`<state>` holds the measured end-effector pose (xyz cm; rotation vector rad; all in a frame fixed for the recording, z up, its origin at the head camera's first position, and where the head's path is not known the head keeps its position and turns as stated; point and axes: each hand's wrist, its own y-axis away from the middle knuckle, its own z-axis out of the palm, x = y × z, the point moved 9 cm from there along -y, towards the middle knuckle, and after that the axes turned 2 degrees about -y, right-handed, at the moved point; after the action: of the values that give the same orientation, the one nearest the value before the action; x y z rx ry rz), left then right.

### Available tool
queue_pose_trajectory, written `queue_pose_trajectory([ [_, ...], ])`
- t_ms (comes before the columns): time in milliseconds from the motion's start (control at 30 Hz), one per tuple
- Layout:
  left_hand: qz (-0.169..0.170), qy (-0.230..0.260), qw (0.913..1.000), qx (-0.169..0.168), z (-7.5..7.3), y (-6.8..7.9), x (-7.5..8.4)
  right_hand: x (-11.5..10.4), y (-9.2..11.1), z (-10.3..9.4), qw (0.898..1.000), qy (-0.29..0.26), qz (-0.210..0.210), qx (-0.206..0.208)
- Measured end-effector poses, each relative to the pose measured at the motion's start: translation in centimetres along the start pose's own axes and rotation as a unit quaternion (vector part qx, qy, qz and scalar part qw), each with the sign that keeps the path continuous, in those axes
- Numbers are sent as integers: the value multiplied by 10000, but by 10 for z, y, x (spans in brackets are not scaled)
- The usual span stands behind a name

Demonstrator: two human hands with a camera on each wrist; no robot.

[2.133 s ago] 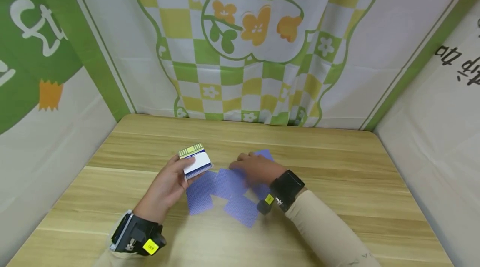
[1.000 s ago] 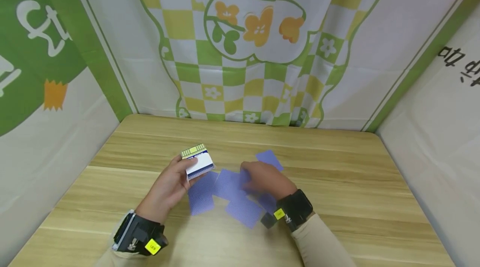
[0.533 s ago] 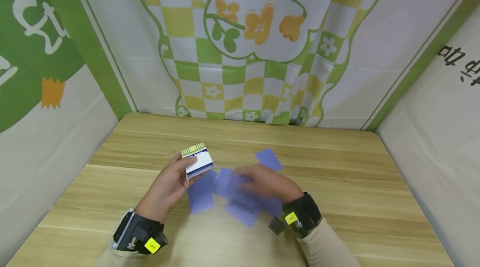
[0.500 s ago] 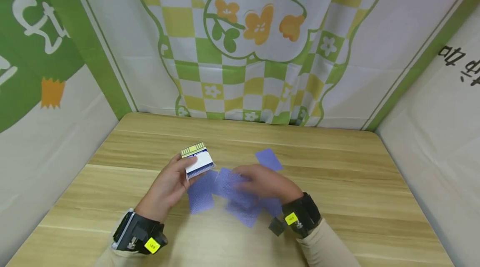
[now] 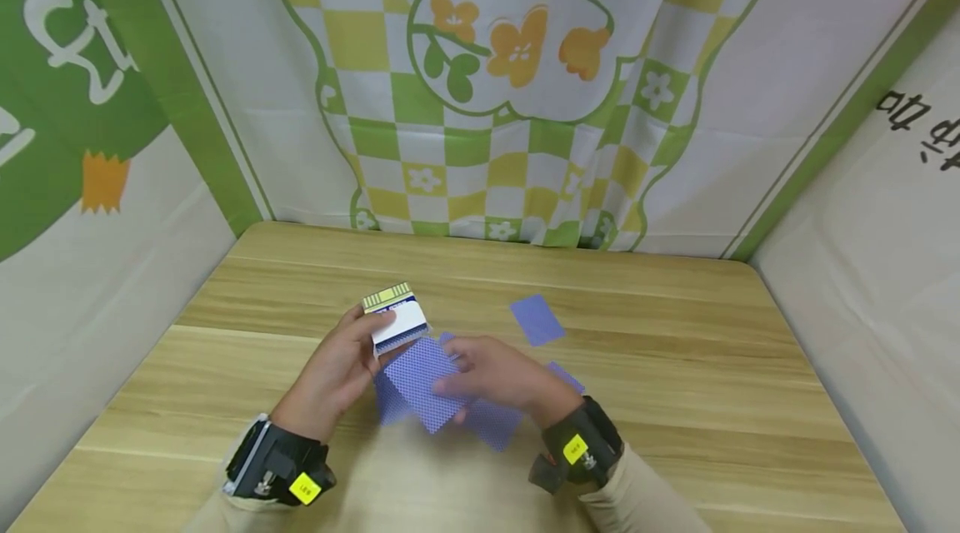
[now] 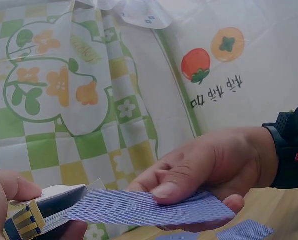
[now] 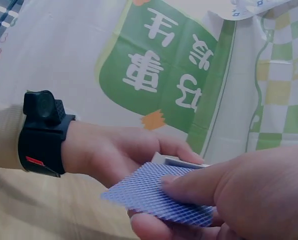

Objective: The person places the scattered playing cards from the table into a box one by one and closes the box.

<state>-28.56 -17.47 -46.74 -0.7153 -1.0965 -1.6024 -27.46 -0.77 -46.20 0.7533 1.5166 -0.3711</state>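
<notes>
In the head view my left hand [image 5: 330, 379] grips a small card box [image 5: 402, 326], white, navy and yellow-green, with the thumb across its front. The left wrist view shows the open end of the box [image 6: 49, 220] facing the right hand. My right hand [image 5: 506, 375] pinches a blue-patterned playing card [image 5: 418, 383], thumb on top and fingers underneath. The card's far edge overlaps the mouth of the box in the left wrist view. From the right wrist, the same card [image 7: 144, 192] lies nearly flat in front of the box and the left fingers.
Several more blue-backed cards lie on the wooden table [image 5: 675, 333]: a lone card [image 5: 537, 320] farther back, a card [image 5: 493, 425] below the right hand, and another card [image 5: 388, 401] under the held one. A checkered cloth [image 5: 480, 183] hangs behind the table.
The right hand has gathered a card from the right side of the spread and carried it left to the box, turning its palm. The left hand with the box stays nearly still.
</notes>
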Motion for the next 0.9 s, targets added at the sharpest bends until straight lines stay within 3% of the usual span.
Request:
queue_pose_trajectory([
  [167, 12, -242, 9997, 56, -1, 1, 0, 0, -3, 7, 9999, -140, 31, -6],
  [433, 23, -407, 9989, 213, -1, -1, 0, 8, -7, 8, 9967, -349, 342, 649],
  [633, 63, -330, 9991, 266, 1, 0, 1, 6, -5, 13, 9936, -672, 390, 822],
  [767, 81, -365, 9990, 226, 2, 0, 0, 2, -5, 17, 9912, -1121, 227, 666],
  [900, 36, -372, 9990, 245, 0, 0, -2, -5, -5, 23, 9869, -1596, 8, 252],
])
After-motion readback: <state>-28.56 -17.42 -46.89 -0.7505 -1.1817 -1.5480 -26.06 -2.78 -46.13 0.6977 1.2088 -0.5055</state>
